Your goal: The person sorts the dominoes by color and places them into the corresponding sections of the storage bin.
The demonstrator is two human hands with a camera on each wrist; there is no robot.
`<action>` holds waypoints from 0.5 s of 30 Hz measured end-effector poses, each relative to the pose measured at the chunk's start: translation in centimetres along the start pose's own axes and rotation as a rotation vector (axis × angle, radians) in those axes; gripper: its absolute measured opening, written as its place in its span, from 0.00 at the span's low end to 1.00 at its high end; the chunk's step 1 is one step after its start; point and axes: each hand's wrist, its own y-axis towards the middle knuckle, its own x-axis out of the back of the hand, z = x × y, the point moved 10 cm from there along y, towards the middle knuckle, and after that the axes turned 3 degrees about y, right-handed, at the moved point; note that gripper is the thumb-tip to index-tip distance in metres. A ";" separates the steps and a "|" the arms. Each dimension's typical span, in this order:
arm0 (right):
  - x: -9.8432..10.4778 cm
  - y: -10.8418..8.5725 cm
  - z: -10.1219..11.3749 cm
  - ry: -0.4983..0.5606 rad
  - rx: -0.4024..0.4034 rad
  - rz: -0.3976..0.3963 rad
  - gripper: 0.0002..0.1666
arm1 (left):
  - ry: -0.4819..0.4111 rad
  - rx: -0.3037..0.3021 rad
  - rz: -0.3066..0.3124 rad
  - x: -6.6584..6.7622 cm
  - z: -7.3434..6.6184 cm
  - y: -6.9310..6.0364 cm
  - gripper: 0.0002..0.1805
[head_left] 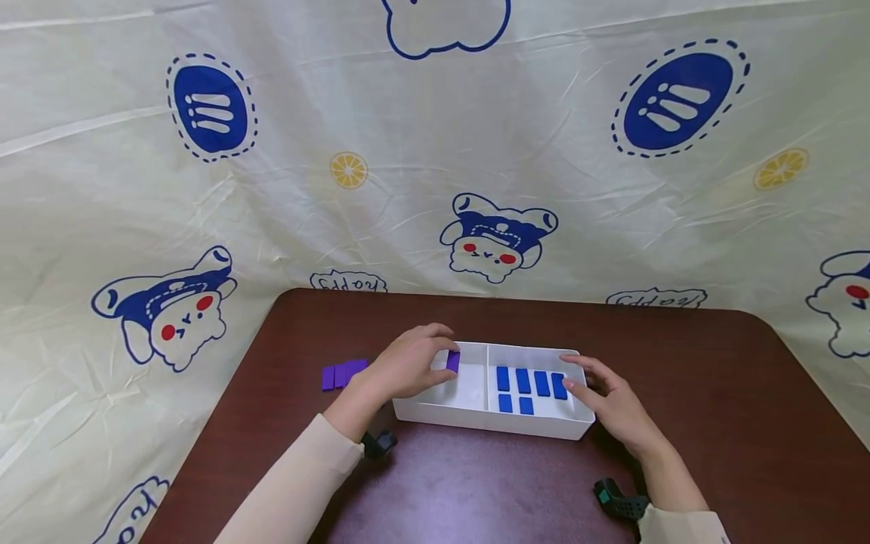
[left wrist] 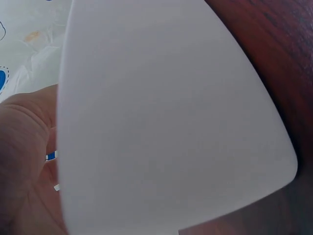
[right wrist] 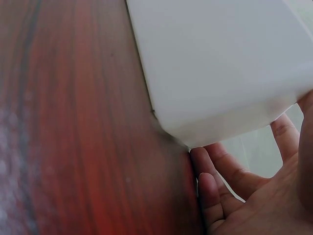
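Note:
My left hand (head_left: 408,363) pinches a purple tile (head_left: 452,362) between thumb and fingers. The tile is over the left compartment of a white divided box (head_left: 469,423). At the box's right end is my right hand (head_left: 615,400), thumb and index finger spread apart over the rim. Its thumb tip is close beside the rightmost of several blue tiles (head_left: 522,381), which lie in two rows in the right compartment. In the right wrist view, loosely bent fingers (right wrist: 234,171) show past the box's end wall. The box's outer wall (left wrist: 171,117) hides the purple tile from the left wrist view.
Several more purple tiles (head_left: 337,375) lie in a row on the brown table (head_left: 476,483), left of the box and partly behind the left hand. A printed white sheet (head_left: 401,227) hangs behind the table. Each wrist wears a dark strap (head_left: 618,501).

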 end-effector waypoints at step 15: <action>0.0 0.1 -0.2 0.002 -0.019 -0.007 0.34 | 0.033 0.034 0.043 -2.1 -0.4 1.4 0.23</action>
